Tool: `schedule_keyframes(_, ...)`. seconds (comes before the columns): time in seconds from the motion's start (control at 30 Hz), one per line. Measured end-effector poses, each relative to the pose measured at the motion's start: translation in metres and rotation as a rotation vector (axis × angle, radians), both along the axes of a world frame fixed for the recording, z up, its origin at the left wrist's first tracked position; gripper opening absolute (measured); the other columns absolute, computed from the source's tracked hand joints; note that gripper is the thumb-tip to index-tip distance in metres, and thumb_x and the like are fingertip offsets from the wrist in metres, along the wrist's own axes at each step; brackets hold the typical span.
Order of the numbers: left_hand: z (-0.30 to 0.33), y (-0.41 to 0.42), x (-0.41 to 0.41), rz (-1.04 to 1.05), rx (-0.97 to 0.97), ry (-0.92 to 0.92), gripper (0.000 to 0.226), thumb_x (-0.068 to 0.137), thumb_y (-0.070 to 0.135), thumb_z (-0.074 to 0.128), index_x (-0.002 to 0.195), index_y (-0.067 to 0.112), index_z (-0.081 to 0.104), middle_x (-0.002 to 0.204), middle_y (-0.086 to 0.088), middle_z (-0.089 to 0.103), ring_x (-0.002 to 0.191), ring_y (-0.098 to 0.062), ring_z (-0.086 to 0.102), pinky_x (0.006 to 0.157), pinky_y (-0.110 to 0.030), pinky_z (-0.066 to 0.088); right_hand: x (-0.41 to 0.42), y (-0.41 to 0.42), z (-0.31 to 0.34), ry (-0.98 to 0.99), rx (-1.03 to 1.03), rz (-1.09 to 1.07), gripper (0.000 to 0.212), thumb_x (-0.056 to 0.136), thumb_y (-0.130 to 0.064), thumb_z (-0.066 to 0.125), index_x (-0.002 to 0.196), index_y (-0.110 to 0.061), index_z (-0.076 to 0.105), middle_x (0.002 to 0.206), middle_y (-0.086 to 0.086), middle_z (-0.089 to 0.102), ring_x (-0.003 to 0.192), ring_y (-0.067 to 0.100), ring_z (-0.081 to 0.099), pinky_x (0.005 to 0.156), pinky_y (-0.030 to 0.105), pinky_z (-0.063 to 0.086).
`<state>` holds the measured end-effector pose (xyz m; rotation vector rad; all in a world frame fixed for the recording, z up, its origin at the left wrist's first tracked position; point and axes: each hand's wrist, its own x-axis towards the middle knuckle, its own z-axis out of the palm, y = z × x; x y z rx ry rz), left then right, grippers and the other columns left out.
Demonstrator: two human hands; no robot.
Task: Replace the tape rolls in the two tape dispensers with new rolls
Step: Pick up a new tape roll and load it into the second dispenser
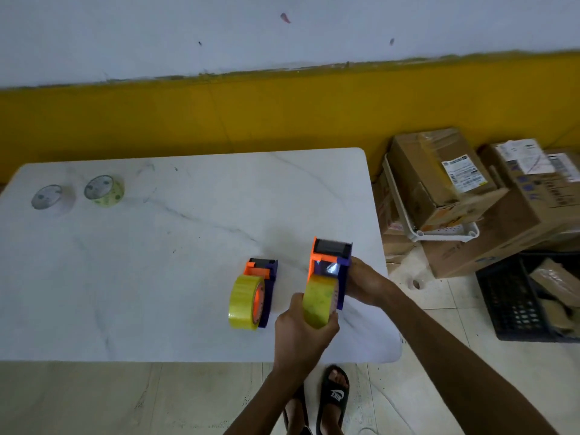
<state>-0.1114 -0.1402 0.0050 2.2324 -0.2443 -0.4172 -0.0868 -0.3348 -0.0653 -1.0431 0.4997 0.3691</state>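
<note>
Two orange and purple tape dispensers are on the white marble table (157, 262). One dispenser (266, 277) lies near the front right with a yellow roll (244, 302) on it. My right hand (367, 284) grips the second dispenser (329, 262) from its right side. My left hand (301, 334) is wrapped around the yellow tape roll (318, 298) seated in that dispenser. At the table's far left stand a clear roll (50, 197) and a pale green roll (105, 190).
Cardboard boxes (439, 183) and a white rack (439, 235) are stacked on the floor to the right of the table. A black crate (514, 302) sits at the right. A yellow and white wall runs behind. My sandalled feet (334, 394) stand below the table's front edge.
</note>
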Motion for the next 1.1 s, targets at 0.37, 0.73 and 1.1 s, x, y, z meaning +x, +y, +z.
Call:
schedule_keyframes(0.37,0.052,-0.043,0.045,0.085,0.157,0.018,0.056,0.073,0.063,0.062,0.098,0.014,0.052,0.080,0.001,0.064,0.069,-0.016,0.060,0.051,-0.028,0.040,-0.007,0.048,0.037,0.045,0.484,-0.446,0.072,0.096,-0.062,0.024,0.132,-0.008,0.056,0.110,0.014,0.073,0.098,0.027,0.072,0.080,0.038,0.060)
schedule_keyframes(0.73,0.013,-0.052,0.049,0.011,0.365,0.136,0.051,0.076,0.061,0.057,0.091,0.013,0.049,0.084,-0.001,0.059,0.082,-0.024,0.065,0.066,-0.034,0.053,-0.028,0.082,-0.001,0.399,0.511,-0.638,0.062,0.098,-0.055,0.030,0.131,-0.012,0.059,0.110,0.018,0.070,0.102,0.032,0.064,0.063,0.041,0.060)
schedule_keyframes(1.1,-0.026,-0.043,0.030,-0.016,0.405,0.247,0.053,0.078,0.053,0.061,0.107,0.011,0.046,0.089,-0.002,0.053,0.085,-0.026,0.061,0.075,-0.037,0.053,-0.078,0.100,-0.030,0.711,0.029,-0.338,0.101,0.089,-0.074,0.010,0.096,0.008,0.067,0.094,0.024,0.073,0.084,0.034,0.071,0.064,0.036,0.057)
